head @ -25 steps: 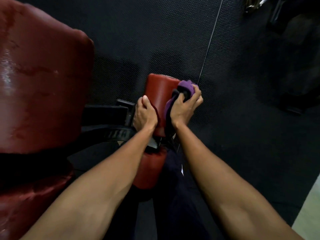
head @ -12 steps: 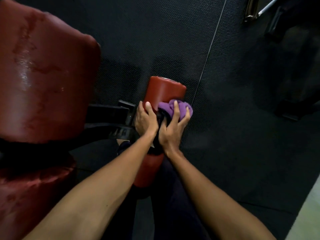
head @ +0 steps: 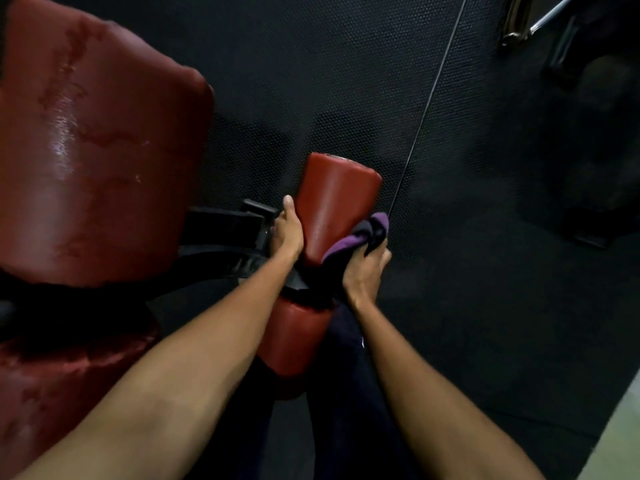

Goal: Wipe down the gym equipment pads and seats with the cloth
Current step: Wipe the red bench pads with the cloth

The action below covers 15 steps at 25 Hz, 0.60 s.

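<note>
The right hand (head: 365, 271) is clenched round a bunched purple-and-black cloth (head: 360, 237), fingers curled into the fabric, and holds it against the lower right side of the upper red vinyl roller pad (head: 337, 202). The left hand (head: 287, 233) grasps the same roller from its left side, thumb lying up along the vinyl; its other fingers are hidden behind the pad.

There are two hands, one cloth and two roller pads. The lower red vinyl roller pad (head: 294, 337) sits in line below the first, partly covered by the left forearm. A black metal bracket (head: 225, 230) joins them to the machine.

To the left stand one large red cracked-vinyl back pad (head: 97, 150) and, beneath it, one red seat pad (head: 52, 393). A thin steel cable (head: 426, 109) runs diagonally just beside the cloth. The person's dark trouser leg (head: 346, 393) shows between the forearms, over black dimpled rubber flooring (head: 485, 306). A chrome bar (head: 519, 22) lies at the top right.
</note>
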Each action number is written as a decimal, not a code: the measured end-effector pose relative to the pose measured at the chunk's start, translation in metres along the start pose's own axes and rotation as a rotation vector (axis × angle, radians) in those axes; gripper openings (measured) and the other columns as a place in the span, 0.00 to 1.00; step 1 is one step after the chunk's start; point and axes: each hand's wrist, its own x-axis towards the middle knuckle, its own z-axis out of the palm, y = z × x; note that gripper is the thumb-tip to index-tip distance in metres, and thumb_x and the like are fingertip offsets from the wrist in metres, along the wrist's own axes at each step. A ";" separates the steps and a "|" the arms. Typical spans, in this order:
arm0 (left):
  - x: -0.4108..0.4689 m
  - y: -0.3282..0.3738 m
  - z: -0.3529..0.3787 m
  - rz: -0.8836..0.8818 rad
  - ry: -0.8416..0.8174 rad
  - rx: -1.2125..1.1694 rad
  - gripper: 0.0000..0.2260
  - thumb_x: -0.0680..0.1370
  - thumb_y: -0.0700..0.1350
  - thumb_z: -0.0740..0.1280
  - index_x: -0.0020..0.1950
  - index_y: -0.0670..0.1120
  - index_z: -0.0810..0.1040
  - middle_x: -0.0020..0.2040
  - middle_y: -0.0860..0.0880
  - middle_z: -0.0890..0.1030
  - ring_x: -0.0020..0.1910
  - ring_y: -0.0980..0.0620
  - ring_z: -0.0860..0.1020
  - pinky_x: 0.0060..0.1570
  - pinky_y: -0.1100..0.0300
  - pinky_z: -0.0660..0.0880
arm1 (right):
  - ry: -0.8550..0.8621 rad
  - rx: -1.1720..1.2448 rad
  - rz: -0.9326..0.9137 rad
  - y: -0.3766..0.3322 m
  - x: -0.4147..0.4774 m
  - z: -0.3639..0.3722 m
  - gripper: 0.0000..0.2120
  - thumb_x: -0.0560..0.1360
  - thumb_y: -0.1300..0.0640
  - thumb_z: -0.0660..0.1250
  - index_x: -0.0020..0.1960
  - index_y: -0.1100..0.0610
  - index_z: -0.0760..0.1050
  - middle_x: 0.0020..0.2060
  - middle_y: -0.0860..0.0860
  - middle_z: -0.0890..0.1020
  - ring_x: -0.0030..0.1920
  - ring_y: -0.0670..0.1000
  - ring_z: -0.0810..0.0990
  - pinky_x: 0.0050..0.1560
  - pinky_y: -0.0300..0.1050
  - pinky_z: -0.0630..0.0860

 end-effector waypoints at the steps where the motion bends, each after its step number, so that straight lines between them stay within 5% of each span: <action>1: -0.012 -0.002 0.008 0.018 0.080 0.045 0.30 0.84 0.62 0.45 0.73 0.45 0.72 0.70 0.40 0.75 0.70 0.41 0.72 0.69 0.52 0.65 | -0.004 -0.002 -0.045 0.007 -0.020 0.001 0.28 0.82 0.45 0.56 0.80 0.50 0.58 0.71 0.59 0.65 0.68 0.62 0.73 0.65 0.55 0.70; 3: -0.038 -0.003 0.022 0.126 0.224 0.074 0.30 0.83 0.62 0.46 0.76 0.46 0.68 0.73 0.43 0.72 0.73 0.44 0.69 0.71 0.53 0.61 | -0.011 0.001 -0.217 0.004 -0.044 0.002 0.28 0.83 0.51 0.61 0.81 0.50 0.58 0.75 0.59 0.58 0.72 0.56 0.68 0.69 0.50 0.67; 7: -0.037 0.004 0.023 0.116 0.255 0.110 0.28 0.83 0.64 0.47 0.75 0.50 0.69 0.71 0.46 0.74 0.70 0.43 0.72 0.67 0.50 0.66 | 0.012 0.004 -0.366 -0.043 0.001 0.002 0.27 0.81 0.43 0.60 0.79 0.45 0.61 0.76 0.55 0.55 0.74 0.57 0.64 0.72 0.49 0.65; 10: -0.016 0.003 0.013 0.047 0.153 0.158 0.29 0.81 0.67 0.44 0.73 0.54 0.71 0.68 0.44 0.77 0.66 0.40 0.75 0.64 0.48 0.69 | 0.076 0.116 -0.296 -0.067 0.048 -0.002 0.26 0.83 0.42 0.58 0.79 0.47 0.63 0.72 0.56 0.63 0.70 0.59 0.72 0.68 0.49 0.69; 13: 0.004 0.000 0.005 0.027 0.011 0.028 0.31 0.82 0.66 0.45 0.69 0.49 0.77 0.65 0.43 0.79 0.65 0.41 0.76 0.63 0.53 0.69 | 0.042 0.185 -0.045 -0.060 0.054 -0.006 0.42 0.72 0.29 0.45 0.78 0.50 0.62 0.69 0.56 0.69 0.65 0.58 0.74 0.67 0.52 0.68; 15: 0.012 0.000 0.001 0.037 -0.050 -0.015 0.32 0.83 0.65 0.46 0.68 0.46 0.78 0.66 0.42 0.79 0.66 0.42 0.75 0.64 0.54 0.69 | 0.039 0.126 -0.016 -0.040 0.034 -0.003 0.40 0.72 0.33 0.45 0.79 0.49 0.60 0.69 0.57 0.69 0.66 0.59 0.74 0.68 0.55 0.68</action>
